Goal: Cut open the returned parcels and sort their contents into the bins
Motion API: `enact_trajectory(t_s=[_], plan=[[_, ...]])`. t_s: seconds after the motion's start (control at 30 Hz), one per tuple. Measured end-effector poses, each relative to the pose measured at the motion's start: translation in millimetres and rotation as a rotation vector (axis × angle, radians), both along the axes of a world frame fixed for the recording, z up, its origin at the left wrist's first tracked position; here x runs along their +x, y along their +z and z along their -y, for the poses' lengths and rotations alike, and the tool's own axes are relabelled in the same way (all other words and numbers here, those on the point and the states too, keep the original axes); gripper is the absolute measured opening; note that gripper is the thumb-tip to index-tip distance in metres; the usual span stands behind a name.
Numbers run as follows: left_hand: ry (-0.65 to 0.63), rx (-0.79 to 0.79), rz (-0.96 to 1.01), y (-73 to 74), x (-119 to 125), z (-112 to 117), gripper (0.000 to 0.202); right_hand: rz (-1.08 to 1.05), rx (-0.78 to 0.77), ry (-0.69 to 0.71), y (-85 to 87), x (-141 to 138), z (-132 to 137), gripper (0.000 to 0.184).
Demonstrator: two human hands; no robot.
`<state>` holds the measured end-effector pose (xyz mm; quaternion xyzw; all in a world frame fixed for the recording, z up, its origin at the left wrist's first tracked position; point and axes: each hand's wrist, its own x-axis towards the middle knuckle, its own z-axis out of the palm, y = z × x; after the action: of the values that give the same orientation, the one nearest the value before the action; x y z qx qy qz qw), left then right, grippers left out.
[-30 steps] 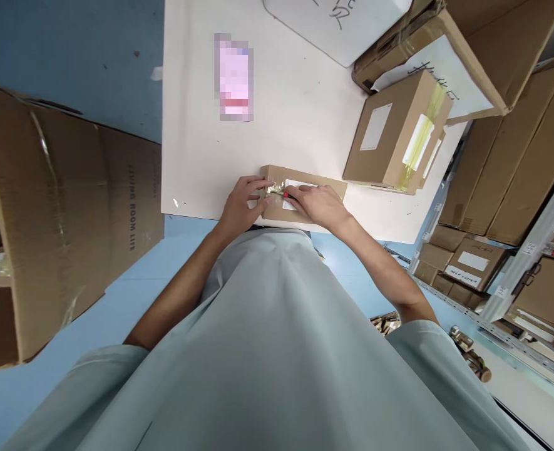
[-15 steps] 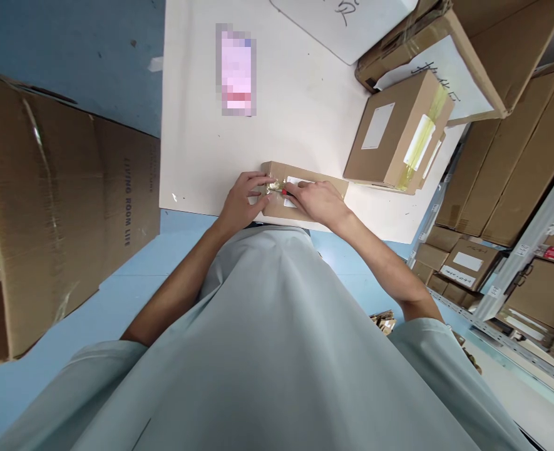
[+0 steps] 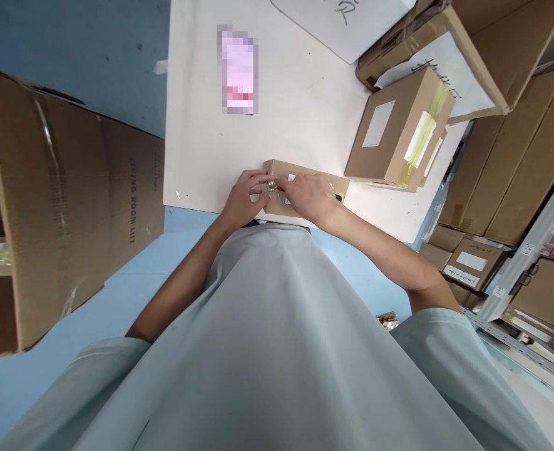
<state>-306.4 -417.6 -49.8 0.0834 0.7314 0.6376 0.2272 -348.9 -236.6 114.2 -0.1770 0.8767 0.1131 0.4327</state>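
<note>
A small flat cardboard box (image 3: pixel 305 175) with a white label lies at the near edge of the white table (image 3: pixel 201 150). My left hand (image 3: pixel 243 197) rests on its left end, fingers curled onto a crumpled strip of clear tape (image 3: pixel 271 185). My right hand (image 3: pixel 309 197) lies over the box top, closed around a small red-tipped tool (image 3: pixel 280 187) whose tip meets the tape. The tool's body is hidden under my fingers.
A taller taped box (image 3: pixel 399 134) with a white label stands to the right on the table. Behind it sits a bigger carton (image 3: pixel 474 56) and a white sheet (image 3: pixel 347 25). A large open carton (image 3: pixel 70 207) stands on the blue floor at left. Shelves of boxes (image 3: pixel 506 207) fill the right.
My right hand has slid left across the box top, bringing the red tip closer to my left fingers. The left hand stays on the tape.
</note>
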Motion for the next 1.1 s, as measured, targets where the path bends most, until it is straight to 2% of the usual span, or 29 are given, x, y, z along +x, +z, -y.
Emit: enact_trajectory(t_s=[0.2, 0.33, 0.63, 0.77, 0.9, 1.1], plan=[[-0.014, -0.001, -0.002, -3.2, 2.3, -3.1, 0.046, -0.012, 0.025, -0.031, -2.4, 8.0, -0.8, 0.046], [-0.004, 0.006, -0.014, -6.4, 3.7, -5.6, 0.047, 0.012, 0.056, -0.080, -0.3, 14.4, -13.6, 0.046], [-0.019, -0.011, -0.017, -7.3, 2.7, -5.2, 0.045, 0.012, 0.279, -0.226, 14.0, 54.4, -93.4, 0.046], [-0.007, -0.014, -0.021, -9.1, 2.1, -5.7, 0.047, -0.003, 0.328, -0.255, 16.0, 69.0, -118.4, 0.045], [0.005, -0.031, -0.012, -5.4, 3.3, -6.5, 0.047, -0.013, 0.284, -0.219, 19.5, 72.2, -128.8, 0.048], [0.055, -0.060, 0.003, 0.2, 7.0, -10.4, 0.052, -0.063, 0.103, -0.148, 21.5, 64.1, -132.1, 0.048]])
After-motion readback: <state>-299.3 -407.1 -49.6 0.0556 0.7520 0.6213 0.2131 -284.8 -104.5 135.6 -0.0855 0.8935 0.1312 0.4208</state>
